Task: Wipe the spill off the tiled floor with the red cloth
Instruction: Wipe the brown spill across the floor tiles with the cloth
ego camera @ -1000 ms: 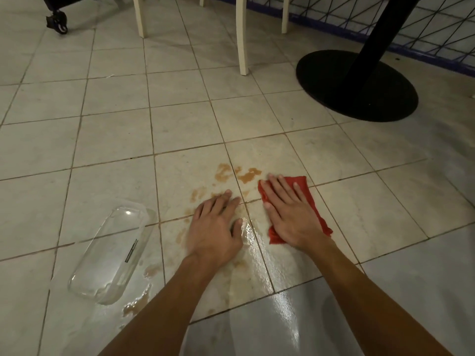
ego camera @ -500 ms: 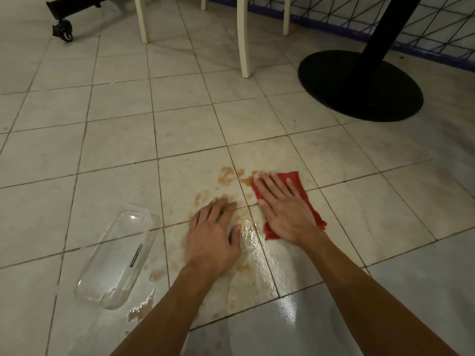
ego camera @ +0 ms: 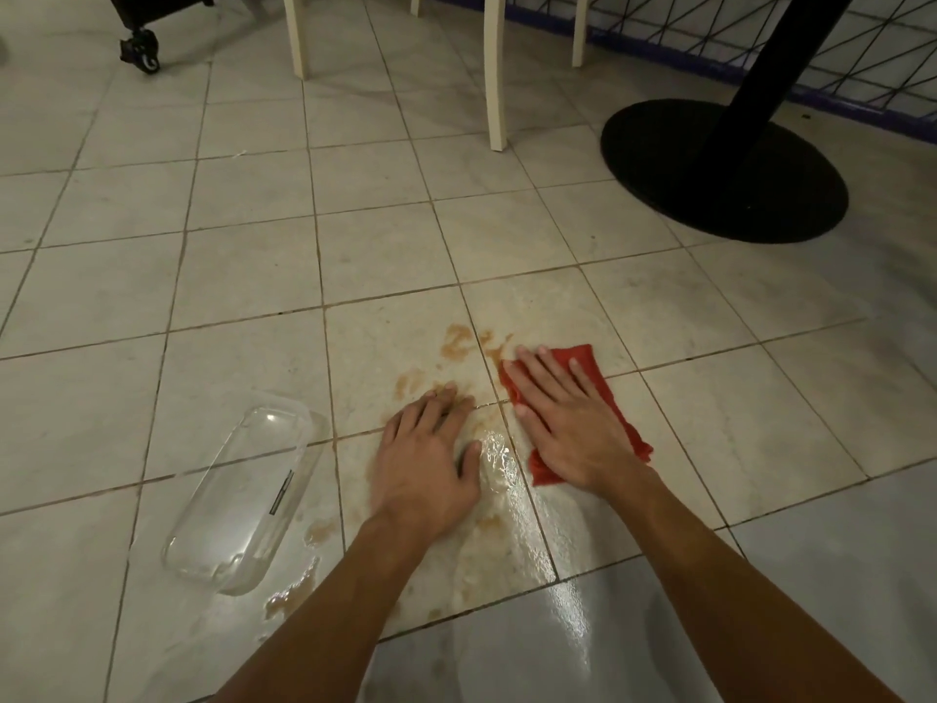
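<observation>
A red cloth (ego camera: 592, 371) lies flat on the pale tiled floor (ego camera: 243, 291). My right hand (ego camera: 563, 416) presses on it with fingers spread, covering most of it. Brown spill patches (ego camera: 459, 341) sit just beyond and left of the cloth's far edge, with more brown smears (ego camera: 291, 601) near the front. A wet glossy streak (ego camera: 499, 461) runs between my hands. My left hand (ego camera: 431, 461) rests flat on the floor beside the cloth, fingers apart, holding nothing.
A clear plastic container (ego camera: 243, 494) lies tipped on the floor at the left. Cream chair legs (ego camera: 494, 78) stand behind the spill. A black round table base (ego camera: 720, 170) is at the right back, a black caster wheel (ego camera: 142, 53) at the far left.
My right hand has slid the red cloth forward and a little left, up to the brown patches. My left hand stays planted on the floor.
</observation>
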